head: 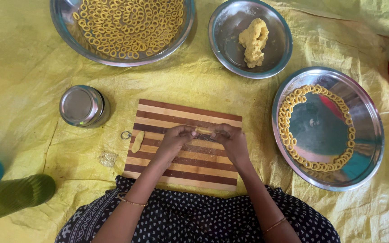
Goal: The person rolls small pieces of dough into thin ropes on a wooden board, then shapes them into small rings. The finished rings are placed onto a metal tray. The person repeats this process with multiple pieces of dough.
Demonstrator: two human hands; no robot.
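One yellow sheet [23,72] covered the floor under everything. Three steel dishes stood on it. The first, a wide bowl [64,24] at the top left, was heaped with dough rings [127,24], too many to count. The second, a plate [370,135] at the right, carried a single row of rings [287,121] along most of its rim; count not attempted, they were too small. The third, a smaller bowl [230,49] at the top centre, held one lump of dough [253,42].

One striped wooden board [185,166] lay in front of the seated person. One steel tin [82,105] stood just left of its upper corner.

Two hands were over the board, close together. The left hand [174,141] and the right hand [232,141] each pinched an end of one thin dough strip [203,131], fingers closed narrow on it, the strip stretched between them just above the board.

One short dough piece [137,141] lay on the board's left edge. One small metal ring [126,135] lay on the sheet just beside it.
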